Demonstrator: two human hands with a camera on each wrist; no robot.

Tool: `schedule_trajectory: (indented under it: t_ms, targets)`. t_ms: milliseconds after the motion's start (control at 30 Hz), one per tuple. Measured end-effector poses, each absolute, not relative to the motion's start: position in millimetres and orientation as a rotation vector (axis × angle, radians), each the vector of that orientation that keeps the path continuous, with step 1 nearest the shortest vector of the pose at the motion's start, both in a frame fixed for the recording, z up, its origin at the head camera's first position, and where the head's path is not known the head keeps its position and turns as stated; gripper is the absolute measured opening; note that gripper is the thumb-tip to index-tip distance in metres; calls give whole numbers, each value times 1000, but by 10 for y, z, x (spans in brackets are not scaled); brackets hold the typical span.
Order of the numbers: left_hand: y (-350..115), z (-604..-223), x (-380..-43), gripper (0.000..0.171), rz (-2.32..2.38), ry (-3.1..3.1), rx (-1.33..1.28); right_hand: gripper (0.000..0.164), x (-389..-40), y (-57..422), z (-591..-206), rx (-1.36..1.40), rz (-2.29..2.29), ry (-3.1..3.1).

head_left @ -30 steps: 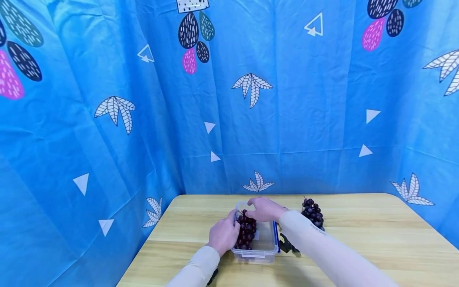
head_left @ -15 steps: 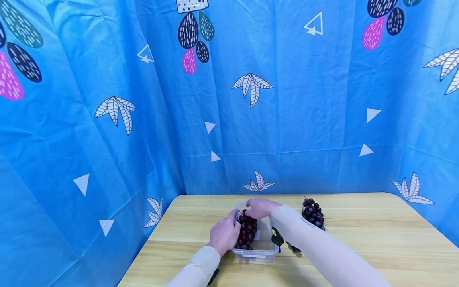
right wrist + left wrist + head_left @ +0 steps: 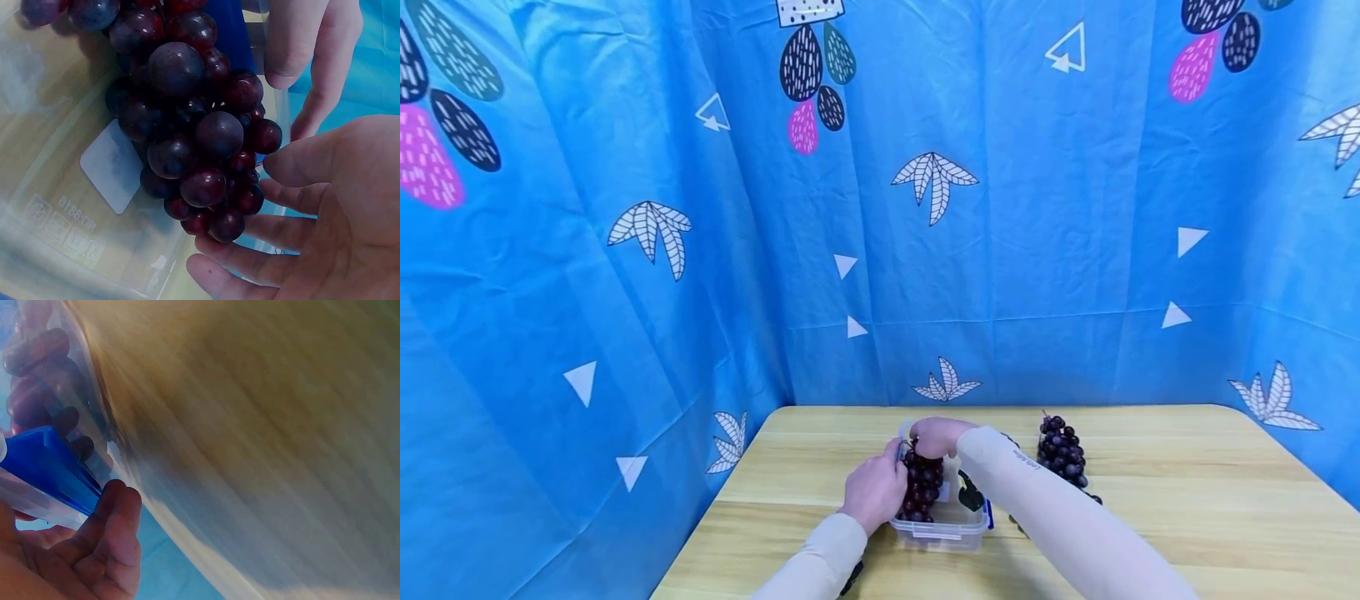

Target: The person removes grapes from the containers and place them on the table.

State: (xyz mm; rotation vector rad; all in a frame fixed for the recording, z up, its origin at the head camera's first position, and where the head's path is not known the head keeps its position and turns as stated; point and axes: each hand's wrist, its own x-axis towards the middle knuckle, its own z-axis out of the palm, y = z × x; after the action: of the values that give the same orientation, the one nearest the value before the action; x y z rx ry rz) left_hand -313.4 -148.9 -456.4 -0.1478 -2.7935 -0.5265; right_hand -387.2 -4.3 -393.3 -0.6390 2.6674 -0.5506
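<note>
A dark red bunch of grapes [image 3: 922, 487] lies along the left side of a clear plastic container [image 3: 936, 538]. My left hand [image 3: 876, 492] grips the container's left side; in the left wrist view its fingers curl at a blue latch flap [image 3: 53, 469]. At the far end of the bunch, my right hand [image 3: 937, 437] holds the stem end. The right wrist view shows its thumb and fingers [image 3: 294, 231] around the end grapes. A white label [image 3: 114, 165] shows through the container's floor.
Another bunch of dark grapes [image 3: 1062, 450] lies on the wooden table [image 3: 1187, 483], right of the container. My right sleeve [image 3: 1060, 517] crosses in front of part of it. A blue patterned curtain [image 3: 1000, 250] stands behind the table.
My right hand and forearm have shifted left, and the hand sits closer over the end of the grapes. My left hand keeps its hold on the container. The head view has turned slightly.
</note>
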Motion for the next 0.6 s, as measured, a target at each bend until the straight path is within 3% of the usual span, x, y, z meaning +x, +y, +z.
schedule_trajectory:
  t_ms: [200, 600]
  targets:
    - [-1485, -4557, -3140, 46, -517, -2798, -150, 49, -3897, -27, -3941, -641, -514, 2640]
    - [-1492, -4550, -3127, 45, -515, -2793, -159, 35, -3932, -25, -3945, -628, -524, 2619]
